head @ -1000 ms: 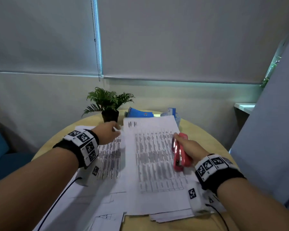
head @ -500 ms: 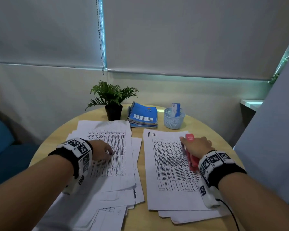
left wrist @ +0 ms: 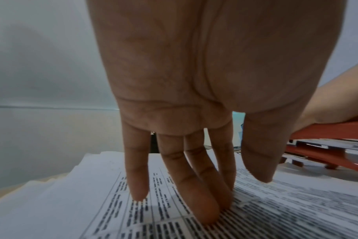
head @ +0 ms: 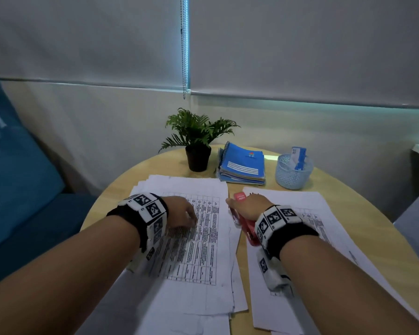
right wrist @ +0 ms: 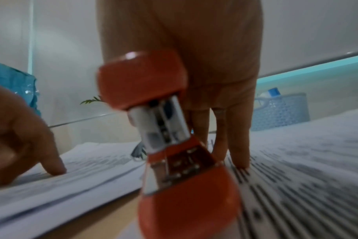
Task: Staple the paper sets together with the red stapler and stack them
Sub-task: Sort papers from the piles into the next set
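A loose pile of printed sheets (head: 198, 250) covers the left half of the round table, and a second stack (head: 324, 238) lies on the right. My left hand (head: 189, 217) rests on the left pile with straight fingers (left wrist: 202, 208) pressing the top sheet (left wrist: 276, 210). My right hand (head: 248, 206) grips the red stapler (head: 250, 232) at the inner edge of the right stack, close to the gap between the piles. In the right wrist view the stapler (right wrist: 164, 129) is tilted, and my fingertips (right wrist: 238, 155) touch the right stack's top sheet (right wrist: 307, 161).
At the back of the wooden table (head: 377, 213) stand a small potted plant (head: 198, 146), a stack of blue spiral notebooks (head: 242, 165) and a pale blue mesh basket (head: 293, 172). A blue sofa (head: 17, 177) is on the left.
A paper set was laid onto the right stack. My right hand has carried the stapler leftward to the stack's inner edge. My left hand dropped onto the left pile and stays there.
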Tool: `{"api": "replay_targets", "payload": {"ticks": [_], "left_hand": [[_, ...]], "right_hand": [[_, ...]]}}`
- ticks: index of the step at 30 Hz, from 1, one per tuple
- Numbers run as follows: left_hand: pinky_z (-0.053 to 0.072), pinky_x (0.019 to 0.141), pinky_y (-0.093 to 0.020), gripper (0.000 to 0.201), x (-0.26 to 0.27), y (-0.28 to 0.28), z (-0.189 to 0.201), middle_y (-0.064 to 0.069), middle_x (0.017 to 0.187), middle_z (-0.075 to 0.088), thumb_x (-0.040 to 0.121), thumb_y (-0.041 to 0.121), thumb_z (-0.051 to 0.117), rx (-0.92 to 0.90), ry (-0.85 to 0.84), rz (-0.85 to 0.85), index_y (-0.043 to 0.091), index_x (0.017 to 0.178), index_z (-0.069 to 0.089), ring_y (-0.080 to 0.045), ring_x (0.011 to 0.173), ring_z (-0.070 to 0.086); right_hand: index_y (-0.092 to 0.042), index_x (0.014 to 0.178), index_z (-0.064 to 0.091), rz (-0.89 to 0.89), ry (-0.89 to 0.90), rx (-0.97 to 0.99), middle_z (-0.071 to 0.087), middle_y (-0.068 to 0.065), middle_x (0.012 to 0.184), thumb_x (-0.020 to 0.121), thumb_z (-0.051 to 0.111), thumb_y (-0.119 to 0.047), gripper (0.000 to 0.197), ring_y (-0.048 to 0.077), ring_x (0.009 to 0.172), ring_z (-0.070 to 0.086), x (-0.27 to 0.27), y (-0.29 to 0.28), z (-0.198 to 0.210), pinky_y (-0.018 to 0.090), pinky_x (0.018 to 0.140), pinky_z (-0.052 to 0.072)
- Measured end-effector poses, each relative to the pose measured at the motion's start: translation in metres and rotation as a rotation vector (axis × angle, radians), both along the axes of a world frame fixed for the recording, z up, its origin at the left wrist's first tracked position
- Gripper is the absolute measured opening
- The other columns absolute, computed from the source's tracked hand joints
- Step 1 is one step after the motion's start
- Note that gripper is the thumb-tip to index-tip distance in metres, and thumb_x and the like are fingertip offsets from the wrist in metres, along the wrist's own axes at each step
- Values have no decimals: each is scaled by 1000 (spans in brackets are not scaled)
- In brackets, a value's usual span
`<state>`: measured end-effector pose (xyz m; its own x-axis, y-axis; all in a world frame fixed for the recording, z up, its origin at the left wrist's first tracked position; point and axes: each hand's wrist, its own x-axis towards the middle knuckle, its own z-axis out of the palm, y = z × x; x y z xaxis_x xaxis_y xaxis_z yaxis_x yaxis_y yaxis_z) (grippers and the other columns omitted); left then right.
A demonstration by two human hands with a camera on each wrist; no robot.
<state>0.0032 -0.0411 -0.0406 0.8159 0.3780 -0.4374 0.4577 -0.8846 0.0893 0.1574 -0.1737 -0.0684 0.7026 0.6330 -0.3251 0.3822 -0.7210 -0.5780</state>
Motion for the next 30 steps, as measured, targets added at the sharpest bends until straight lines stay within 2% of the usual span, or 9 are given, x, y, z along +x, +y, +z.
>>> {"api": "replay_targets", "payload": {"ticks": [4,9,13,15,16,19,22,25,30], "left_hand": [[44,96,-31,28,17,21,-5,-5,125,57,95,21,47,60,-68,0,19,120,61,-22,112,54],[43,96,-44,34,36,60,-16,-8,127,46,93,32,44,273,-44,87,29,126,48,-31,112,52],[43,99,-36,77,47,90,-22,-7,139,46,79,48,65,280,-36,182,22,143,32,-28,123,49],[46,98,-37,106,50,100,-23,-1,142,44,61,62,75,300,-25,205,30,146,21,-25,124,49],[45,98,-39,107,49,98,-20,-1,140,45,57,64,76,304,-26,204,30,144,23,-25,122,50],[30,103,-48,92,45,91,-16,-7,132,45,62,62,73,408,-63,221,25,137,36,-29,123,44],[23,108,-51,67,44,87,-10,-8,127,47,75,49,69,463,-101,235,21,130,45,-29,121,45],[25,108,-49,36,40,91,-2,-8,126,50,92,32,51,431,-185,280,18,125,54,-29,119,47],[28,105,-47,32,20,80,28,-4,125,47,91,39,46,482,-460,286,22,112,62,-27,116,43]], "right_hand": [[-14,73,56,49,-141,-161,61,2,77,95,44,-52,45,15,73,60,7,2,2,22,62,41],[-8,114,59,84,-228,-256,60,13,118,88,44,-65,64,27,107,57,15,5,-5,32,91,42],[-8,121,55,72,-226,-248,60,14,121,83,45,-70,73,26,103,58,23,7,-10,32,87,42],[-6,121,56,69,-214,-251,61,15,121,84,45,-70,75,25,95,56,26,8,-11,32,86,43],[-6,121,56,66,-205,-250,61,15,120,84,45,-69,74,25,94,56,25,7,-10,33,87,44],[-6,115,58,68,-189,-234,63,14,115,84,46,-68,70,26,99,60,25,6,-10,33,88,45],[-9,105,56,77,-221,-242,56,9,97,84,44,-70,65,24,88,55,23,6,-12,31,81,43],[-10,107,57,99,-215,-265,56,6,94,83,43,-73,69,22,86,55,21,3,-12,30,80,44],[-12,94,68,90,15,-127,74,7,91,77,47,-75,68,26,84,70,18,-10,-7,37,91,52]]}}
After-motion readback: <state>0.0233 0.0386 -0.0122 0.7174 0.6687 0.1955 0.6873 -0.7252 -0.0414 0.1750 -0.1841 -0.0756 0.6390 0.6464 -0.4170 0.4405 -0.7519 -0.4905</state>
